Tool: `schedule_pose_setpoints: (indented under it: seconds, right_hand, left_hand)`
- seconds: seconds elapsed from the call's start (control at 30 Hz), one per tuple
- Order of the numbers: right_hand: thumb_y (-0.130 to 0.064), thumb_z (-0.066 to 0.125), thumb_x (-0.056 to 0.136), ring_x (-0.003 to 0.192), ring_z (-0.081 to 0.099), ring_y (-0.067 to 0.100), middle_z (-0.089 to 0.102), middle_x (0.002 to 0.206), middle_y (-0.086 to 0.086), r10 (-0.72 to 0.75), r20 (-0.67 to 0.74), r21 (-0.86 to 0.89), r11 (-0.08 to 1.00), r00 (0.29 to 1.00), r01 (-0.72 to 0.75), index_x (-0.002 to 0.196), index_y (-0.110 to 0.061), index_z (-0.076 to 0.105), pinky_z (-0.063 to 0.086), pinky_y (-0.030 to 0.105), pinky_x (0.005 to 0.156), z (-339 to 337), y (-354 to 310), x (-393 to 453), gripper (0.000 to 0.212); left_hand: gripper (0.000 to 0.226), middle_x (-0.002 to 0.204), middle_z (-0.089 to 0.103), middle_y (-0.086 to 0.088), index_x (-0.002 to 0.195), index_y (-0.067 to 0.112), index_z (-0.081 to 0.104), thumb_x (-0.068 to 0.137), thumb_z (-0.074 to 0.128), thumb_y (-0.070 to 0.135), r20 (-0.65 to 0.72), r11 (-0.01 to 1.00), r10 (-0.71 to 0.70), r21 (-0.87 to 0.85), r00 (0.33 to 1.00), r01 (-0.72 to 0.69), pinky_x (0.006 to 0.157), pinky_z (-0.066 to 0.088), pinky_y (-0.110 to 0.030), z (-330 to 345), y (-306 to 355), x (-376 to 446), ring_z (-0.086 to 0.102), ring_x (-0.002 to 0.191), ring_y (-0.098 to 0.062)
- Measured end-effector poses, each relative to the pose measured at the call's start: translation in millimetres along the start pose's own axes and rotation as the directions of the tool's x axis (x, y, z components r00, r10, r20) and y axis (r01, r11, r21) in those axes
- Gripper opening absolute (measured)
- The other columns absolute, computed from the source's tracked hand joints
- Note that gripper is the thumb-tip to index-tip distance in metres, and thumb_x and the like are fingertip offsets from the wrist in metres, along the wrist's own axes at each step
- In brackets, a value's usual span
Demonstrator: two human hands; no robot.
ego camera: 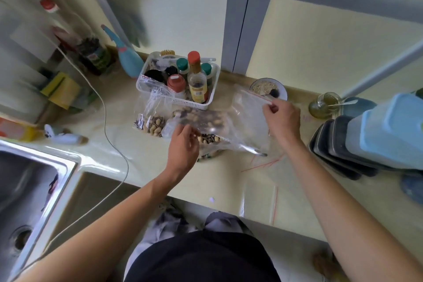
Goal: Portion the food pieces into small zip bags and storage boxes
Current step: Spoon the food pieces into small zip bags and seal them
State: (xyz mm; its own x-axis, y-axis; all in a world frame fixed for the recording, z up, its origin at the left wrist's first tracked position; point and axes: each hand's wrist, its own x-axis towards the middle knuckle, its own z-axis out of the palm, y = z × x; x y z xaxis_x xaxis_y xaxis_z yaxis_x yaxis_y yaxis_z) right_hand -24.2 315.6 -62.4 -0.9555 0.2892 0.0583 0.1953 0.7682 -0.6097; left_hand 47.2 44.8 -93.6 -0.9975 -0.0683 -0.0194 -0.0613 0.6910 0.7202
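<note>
My right hand [282, 119] pinches the red-striped top edge of a clear zip bag [248, 119] and holds it up over the counter. My left hand [184, 147] has its fingers curled on the lower left part of the same bag, where nuts and seeds [201, 121] show through the plastic. More nuts and seeds [209, 139] lie under the bag. Small filled zip bags [152, 125] sit to the left. Spare empty zip bags [263, 188] lie flat near the counter's front edge. A stack of dark storage boxes [334, 151] stands at the right.
A white basket of sauce bottles [180, 78] stands behind the bags. A bowl [267, 88] and a glass jar [324, 105] sit at the back right, a blue-lidded container [386, 130] far right. The steel sink [29, 190] lies at the left, with a cable [107, 130] across the counter.
</note>
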Motion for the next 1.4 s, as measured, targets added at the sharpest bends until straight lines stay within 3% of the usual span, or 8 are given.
schedule_pose_setpoints:
  seconds: [0.17,0.27,0.6,0.87,0.97,1.13,1.23,1.4]
  right_hand:
    - [-0.011,0.055,0.095,0.088,0.063,0.039,0.069,0.092,0.016,0.164,0.004,-0.13,0.978,0.986,-0.162,0.099,-0.01,0.067,0.041,0.034,0.063,18,-6,7,0.013]
    - [-0.006,0.054,0.099,0.104,0.064,0.042,0.066,0.117,0.021,0.345,0.008,-0.255,0.908,0.939,-0.332,0.123,-0.003,0.056,0.048,0.041,0.075,20,6,3,0.024]
    - [0.006,0.044,0.1,0.107,0.065,0.048,0.065,0.119,0.031,0.352,-0.089,-0.429,0.83,0.932,-0.355,0.148,0.005,0.028,0.052,0.052,0.084,6,-4,-13,0.05]
    - [-0.007,0.047,0.102,0.11,0.059,0.04,0.062,0.12,0.023,0.213,-0.276,-0.264,0.921,0.937,-0.286,0.113,-0.001,0.061,0.045,0.043,0.086,-15,-26,-16,0.019]
    - [-0.008,0.048,0.099,0.093,0.06,0.041,0.066,0.1,0.024,0.098,-0.302,-0.102,0.986,0.948,-0.134,0.102,0.0,0.063,0.04,0.04,0.075,-7,-47,-31,0.017]
    - [-0.004,0.056,0.094,0.062,0.043,0.024,0.05,0.067,0.001,-0.047,-0.219,0.022,0.998,0.975,0.053,0.079,-0.011,0.055,0.028,0.034,0.059,30,-105,-92,0.016]
    - [-0.005,0.058,0.094,0.067,0.053,0.021,0.065,0.076,0.004,-0.099,-0.096,0.087,0.99,0.99,0.107,0.087,-0.008,0.065,0.043,0.035,0.062,58,-125,-131,0.011]
    - [-0.001,0.063,0.088,0.089,0.065,0.024,0.071,0.096,0.005,-0.066,0.054,0.135,0.989,0.996,0.058,0.104,-0.01,0.07,0.053,0.036,0.08,88,-124,-170,0.019]
  left_hand:
    - [0.016,0.089,0.057,0.004,0.09,0.015,0.063,0.087,0.054,0.001,0.088,0.996,0.045,-0.085,0.995,-0.037,0.074,0.045,-0.025,-1,18,11,0.052,0.088,-0.014]
    - [0.018,0.09,0.053,0.011,0.089,0.015,0.065,0.088,0.054,0.0,0.134,0.994,0.053,-0.098,0.99,-0.041,0.072,0.039,-0.012,-6,9,9,0.052,0.087,-0.011]
    - [0.022,0.103,0.055,-0.002,0.091,0.018,0.065,0.084,0.053,0.0,0.234,0.996,-0.002,-0.09,0.972,0.024,0.081,0.047,-0.025,-30,-17,14,0.056,0.082,-0.012]
    - [0.017,0.088,0.046,0.016,0.094,0.012,0.067,0.089,0.055,0.002,0.216,0.993,0.077,-0.1,0.973,-0.057,0.083,0.04,-0.02,-47,-6,27,0.056,0.097,-0.021]
    - [0.017,0.087,0.053,0.015,0.092,0.014,0.067,0.09,0.055,0.002,0.218,0.988,0.083,-0.143,0.972,-0.052,0.085,0.047,-0.028,-50,1,27,0.058,0.097,-0.024]
    - [0.021,0.103,0.073,-0.006,0.11,0.015,0.068,0.098,0.057,0.029,0.475,0.796,-0.091,-0.494,0.875,0.35,0.086,0.06,-0.046,-50,13,22,0.073,0.09,-0.026]
    - [0.032,0.112,0.07,-0.009,0.114,0.01,0.062,0.101,0.057,0.04,0.551,0.617,-0.132,-0.605,0.824,0.503,0.077,0.062,-0.04,-55,21,18,0.074,0.094,-0.027]
    - [0.012,0.092,0.072,-0.023,0.091,0.002,0.061,0.09,0.062,0.014,0.511,0.576,-0.32,-0.564,0.798,0.592,0.07,0.062,-0.038,-57,7,11,0.075,0.08,-0.034]
